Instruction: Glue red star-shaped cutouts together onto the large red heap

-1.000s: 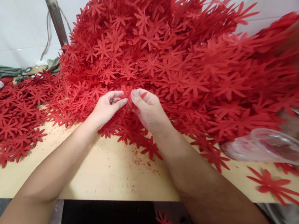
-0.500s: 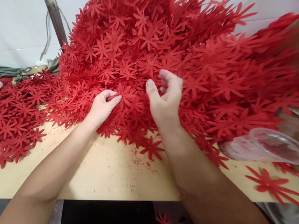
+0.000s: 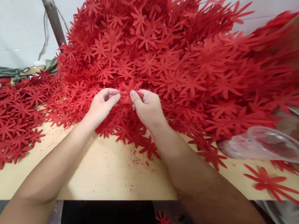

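Note:
Between my two hands is a red flower-shaped cutout with long narrow petals. My left hand pinches its left side between thumb and fingers. On the other side, my right hand is closed on the same cutout, thumb lying on top near its middle. Behind and around both hands rises a big heap of similar red flower cutouts. Loose cutouts from its lower edge lie below my hands.
A darker red pile of cutouts spreads at the left. A clear plastic cup lies on its side at the right, near a single cutout. Red scraps dot the pale tabletop. A metal bar leans against the wall.
My right hand has come left and down from above the heap, closing on the cutout that my left hand holds. The left hand has hardly moved.

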`<action>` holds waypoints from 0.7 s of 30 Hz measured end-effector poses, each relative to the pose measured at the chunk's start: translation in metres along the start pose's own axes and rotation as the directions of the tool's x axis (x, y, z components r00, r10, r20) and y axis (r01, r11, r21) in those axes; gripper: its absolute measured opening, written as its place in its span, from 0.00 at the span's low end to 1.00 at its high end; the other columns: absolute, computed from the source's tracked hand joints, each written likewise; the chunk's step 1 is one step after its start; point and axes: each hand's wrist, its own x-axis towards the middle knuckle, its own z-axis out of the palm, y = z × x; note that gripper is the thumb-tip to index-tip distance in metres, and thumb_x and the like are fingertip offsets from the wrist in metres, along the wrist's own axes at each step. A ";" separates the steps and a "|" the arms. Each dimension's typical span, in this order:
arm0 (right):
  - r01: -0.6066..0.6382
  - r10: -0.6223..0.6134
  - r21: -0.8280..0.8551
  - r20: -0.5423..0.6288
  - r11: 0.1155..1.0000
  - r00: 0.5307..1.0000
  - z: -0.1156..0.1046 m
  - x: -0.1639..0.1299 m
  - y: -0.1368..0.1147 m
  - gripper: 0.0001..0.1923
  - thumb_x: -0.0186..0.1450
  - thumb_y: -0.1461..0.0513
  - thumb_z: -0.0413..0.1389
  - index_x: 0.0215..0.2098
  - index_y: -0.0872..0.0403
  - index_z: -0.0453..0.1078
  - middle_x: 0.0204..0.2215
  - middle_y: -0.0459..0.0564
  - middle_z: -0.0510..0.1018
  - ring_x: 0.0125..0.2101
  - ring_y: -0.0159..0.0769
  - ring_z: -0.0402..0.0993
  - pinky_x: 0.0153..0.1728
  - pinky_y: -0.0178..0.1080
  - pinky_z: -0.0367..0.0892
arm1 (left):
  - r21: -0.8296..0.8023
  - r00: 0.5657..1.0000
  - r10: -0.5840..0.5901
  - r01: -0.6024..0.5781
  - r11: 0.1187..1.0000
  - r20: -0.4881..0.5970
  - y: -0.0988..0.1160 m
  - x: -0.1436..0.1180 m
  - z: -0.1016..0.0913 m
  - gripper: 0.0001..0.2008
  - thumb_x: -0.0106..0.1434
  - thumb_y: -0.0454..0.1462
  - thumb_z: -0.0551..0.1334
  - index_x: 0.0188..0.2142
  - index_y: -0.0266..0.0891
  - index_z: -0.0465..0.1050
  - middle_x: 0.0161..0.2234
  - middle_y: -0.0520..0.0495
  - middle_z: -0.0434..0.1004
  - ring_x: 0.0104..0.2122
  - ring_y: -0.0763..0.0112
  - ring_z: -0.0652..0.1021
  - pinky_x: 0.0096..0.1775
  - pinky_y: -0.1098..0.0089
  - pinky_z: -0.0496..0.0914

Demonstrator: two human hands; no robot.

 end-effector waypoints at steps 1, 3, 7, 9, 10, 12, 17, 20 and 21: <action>0.024 -0.025 -0.028 -0.005 0.999 1.000 0.000 -0.001 0.000 0.21 0.61 0.56 0.56 0.16 0.53 0.55 0.12 0.39 0.57 0.16 0.22 0.51 0.19 0.33 0.50 | -0.008 1.000 0.013 -0.013 1.000 0.010 0.001 0.000 0.000 0.03 0.58 0.33 0.62 0.33 0.34 0.69 0.27 0.54 0.71 0.28 0.79 0.70 0.37 0.73 0.65; 0.067 -0.067 -0.055 -0.007 0.996 0.998 0.001 -0.003 0.000 0.24 0.60 0.51 0.57 0.15 0.53 0.53 0.12 0.38 0.54 0.17 0.22 0.49 0.20 0.33 0.49 | -0.020 0.999 0.029 -0.029 0.999 0.043 0.002 -0.002 0.000 0.06 0.58 0.36 0.62 0.32 0.34 0.70 0.27 0.53 0.72 0.27 0.80 0.70 0.36 0.74 0.65; 0.069 -0.071 0.032 0.050 0.997 0.996 0.005 -0.008 -0.003 0.27 0.55 0.44 0.58 0.15 0.54 0.54 0.13 0.38 0.54 0.18 0.22 0.50 0.20 0.33 0.51 | -0.046 0.994 0.036 -0.031 0.998 0.102 0.002 -0.003 0.002 0.07 0.57 0.37 0.64 0.28 0.35 0.69 0.23 0.56 0.68 0.24 0.82 0.67 0.32 0.76 0.64; 0.032 -0.045 0.107 0.117 0.994 0.992 0.007 -0.009 -0.006 0.28 0.53 0.40 0.56 0.17 0.53 0.56 0.14 0.39 0.56 0.18 0.22 0.51 0.20 0.33 0.52 | -0.055 0.997 0.024 -0.020 0.998 0.072 0.001 -0.002 0.001 0.08 0.56 0.34 0.65 0.25 0.35 0.67 0.21 0.57 0.66 0.22 0.83 0.65 0.30 0.77 0.63; 0.015 -0.034 0.135 0.145 0.991 0.989 0.007 -0.009 -0.007 0.28 0.53 0.39 0.55 0.18 0.53 0.57 0.15 0.39 0.57 0.18 0.23 0.52 0.20 0.33 0.53 | -0.064 0.999 0.015 -0.012 0.998 0.037 0.000 0.000 0.000 0.08 0.56 0.32 0.64 0.25 0.36 0.66 0.20 0.57 0.65 0.21 0.83 0.64 0.29 0.77 0.63; 0.004 -0.027 0.152 0.150 0.988 0.988 0.006 -0.008 -0.006 0.28 0.55 0.39 0.53 0.19 0.53 0.57 0.16 0.40 0.58 0.19 0.23 0.52 0.20 0.32 0.54 | -0.091 0.999 -0.005 0.000 0.996 -0.053 -0.001 0.003 -0.002 0.07 0.57 0.29 0.63 0.25 0.36 0.66 0.19 0.58 0.64 0.20 0.83 0.64 0.29 0.78 0.63; 0.117 -0.118 -0.019 -0.103 0.993 0.988 -0.010 0.008 0.012 0.20 0.58 0.47 0.57 0.22 0.52 0.58 0.19 0.41 0.61 0.21 0.25 0.58 0.25 0.34 0.62 | -0.123 0.978 -0.035 0.010 0.992 -0.204 0.000 0.009 -0.008 0.09 0.59 0.28 0.60 0.24 0.36 0.65 0.19 0.57 0.66 0.20 0.83 0.64 0.28 0.79 0.61; 0.196 -0.245 -0.193 -0.276 0.961 0.929 -0.019 0.016 0.020 0.18 0.54 0.51 0.62 0.34 0.53 0.67 0.34 0.51 0.71 0.35 0.34 0.70 0.39 0.41 0.69 | -0.107 0.982 -0.033 0.013 0.994 -0.189 0.000 0.008 -0.006 0.08 0.58 0.27 0.60 0.24 0.36 0.65 0.19 0.58 0.66 0.20 0.84 0.64 0.27 0.79 0.61; 0.214 -0.278 -0.228 -0.301 0.950 0.912 -0.019 0.016 0.020 0.20 0.53 0.51 0.62 0.37 0.53 0.68 0.39 0.54 0.71 0.40 0.36 0.70 0.43 0.43 0.68 | -0.100 0.984 -0.025 0.007 0.995 -0.178 0.000 0.008 -0.005 0.08 0.58 0.26 0.60 0.24 0.36 0.65 0.19 0.58 0.66 0.20 0.84 0.64 0.28 0.79 0.61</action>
